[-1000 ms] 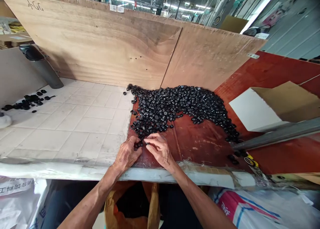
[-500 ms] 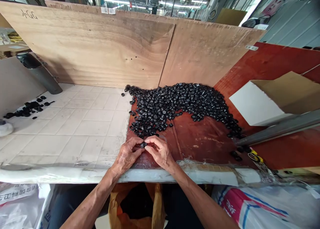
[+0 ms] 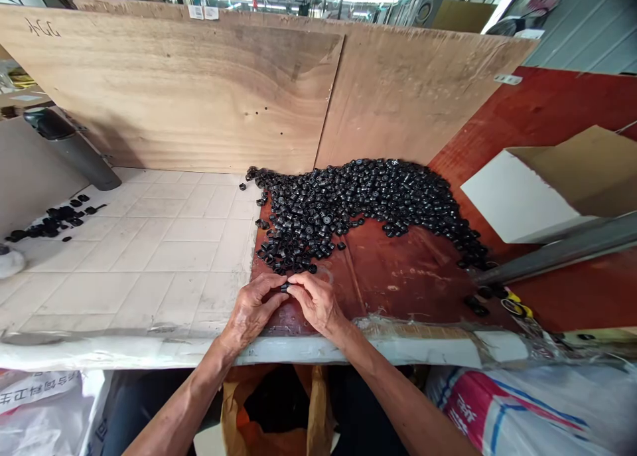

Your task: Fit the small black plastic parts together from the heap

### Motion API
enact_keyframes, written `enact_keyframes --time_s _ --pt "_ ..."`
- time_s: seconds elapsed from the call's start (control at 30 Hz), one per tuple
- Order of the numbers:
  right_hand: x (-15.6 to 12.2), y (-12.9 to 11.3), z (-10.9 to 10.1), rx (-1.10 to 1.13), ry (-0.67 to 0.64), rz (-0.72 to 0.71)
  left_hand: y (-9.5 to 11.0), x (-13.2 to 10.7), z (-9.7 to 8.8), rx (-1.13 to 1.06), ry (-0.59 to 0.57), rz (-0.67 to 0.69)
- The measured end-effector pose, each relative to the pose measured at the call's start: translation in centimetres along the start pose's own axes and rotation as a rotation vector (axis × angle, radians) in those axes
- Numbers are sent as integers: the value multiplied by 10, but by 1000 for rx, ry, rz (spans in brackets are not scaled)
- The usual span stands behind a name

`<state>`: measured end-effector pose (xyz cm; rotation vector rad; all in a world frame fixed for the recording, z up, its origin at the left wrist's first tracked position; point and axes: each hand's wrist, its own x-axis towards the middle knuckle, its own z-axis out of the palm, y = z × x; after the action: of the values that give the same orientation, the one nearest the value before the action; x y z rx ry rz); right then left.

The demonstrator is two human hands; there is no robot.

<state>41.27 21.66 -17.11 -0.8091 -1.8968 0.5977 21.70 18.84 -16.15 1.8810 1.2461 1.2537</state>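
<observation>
The person's left hand (image 3: 253,310) and right hand (image 3: 316,303) meet above a red-brown board (image 3: 393,270), together pinching a small black part (image 3: 284,287) just below a wide spread of similar black parts (image 3: 348,204), which lies along an upright plywood panel (image 3: 199,91), with a white tiled surface (image 3: 149,257) to the left

The small plastic parts (image 3: 348,204) are glossy black. The board (image 3: 403,277) beneath them is reddish-brown, and the plywood backboard (image 3: 174,97) shows wavy tan grain.
</observation>
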Motion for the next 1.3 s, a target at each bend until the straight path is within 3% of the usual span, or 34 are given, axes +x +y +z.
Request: enact_keyframes --time_s 0.4,0.67,0.93,1.1,1.3 --pt "8 -9 -9 127 -32 -4 -4 -1 2 -51 28 -77" --pt "1 -1 -1 112 -25 181 1 -1 2 -13 -2 33" --pt "3 -9 -6 64 -70 148 -1 -1 2 -48 39 -12" --pt "4 -4 -2 -47 -44 159 -8 -4 4 -65 5 13" --pt "4 -12 -6 4 -77 142 -7 -3 3 -57 51 -43"
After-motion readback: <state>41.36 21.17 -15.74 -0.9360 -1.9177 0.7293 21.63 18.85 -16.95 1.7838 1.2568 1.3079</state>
